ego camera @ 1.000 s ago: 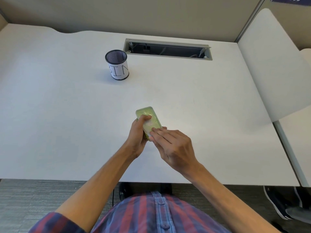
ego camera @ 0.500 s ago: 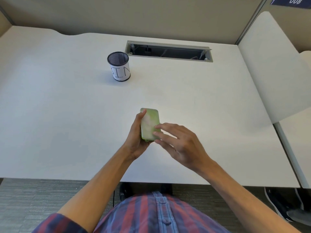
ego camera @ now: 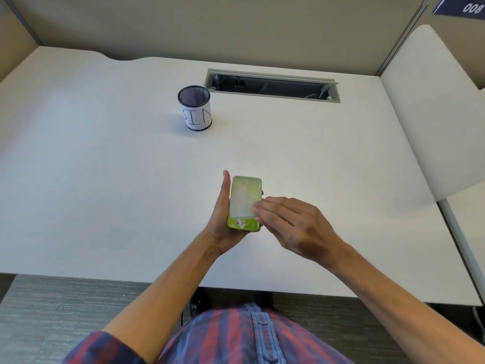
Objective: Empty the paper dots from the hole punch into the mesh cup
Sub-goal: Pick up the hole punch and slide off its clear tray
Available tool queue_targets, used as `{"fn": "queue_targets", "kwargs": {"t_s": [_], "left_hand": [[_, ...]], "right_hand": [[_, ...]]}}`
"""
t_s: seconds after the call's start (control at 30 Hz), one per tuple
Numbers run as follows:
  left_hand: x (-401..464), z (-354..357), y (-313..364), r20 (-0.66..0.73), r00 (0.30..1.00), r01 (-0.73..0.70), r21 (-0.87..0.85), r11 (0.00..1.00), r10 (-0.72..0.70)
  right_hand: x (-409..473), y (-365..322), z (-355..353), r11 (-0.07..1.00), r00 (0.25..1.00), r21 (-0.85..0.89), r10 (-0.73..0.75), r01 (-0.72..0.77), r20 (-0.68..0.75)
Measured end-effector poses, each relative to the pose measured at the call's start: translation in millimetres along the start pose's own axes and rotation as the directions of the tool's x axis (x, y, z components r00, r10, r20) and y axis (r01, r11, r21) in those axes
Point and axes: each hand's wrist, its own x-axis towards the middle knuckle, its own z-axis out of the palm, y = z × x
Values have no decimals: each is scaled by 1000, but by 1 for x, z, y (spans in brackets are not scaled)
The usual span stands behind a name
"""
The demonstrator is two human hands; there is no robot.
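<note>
Left hand [ego camera: 223, 222] cradles the green hole punch [ego camera: 245, 203] above the surface's near edge; right fingers [ego camera: 265, 207] pinch its pale tray. The mesh cup [ego camera: 195, 107] stands well apart, toward the far-left, nearer the left hand.

lime-green hole punch [ego camera: 242, 224]; black mesh cup [ego camera: 194, 107]; white desk [ego camera: 105, 179].

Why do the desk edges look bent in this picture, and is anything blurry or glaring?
Head view: the wide-angle lens bows the white desk and its back edge; soft, even lighting, no harsh glare; the black mesh cup with a white paper label casts a faint shadow; the green hole punch in the left hand looks sharp enough, its clear cover hazy.
</note>
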Motion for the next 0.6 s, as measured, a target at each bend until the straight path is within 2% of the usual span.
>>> {"fn": "queue_targets", "kwargs": {"t_s": [0.3, 0.6], "left_hand": [[0, 6, -2, -15, 998, -55, -28, 998, 55], [-1, 8, 1, -16, 994, -104, 57, 993, 105]], "right_hand": [[10, 18, -4, 1000, 982, -9, 3, -5, -191], [13, 27, 1, 974, 913, 51, 223, -219, -342]]}}
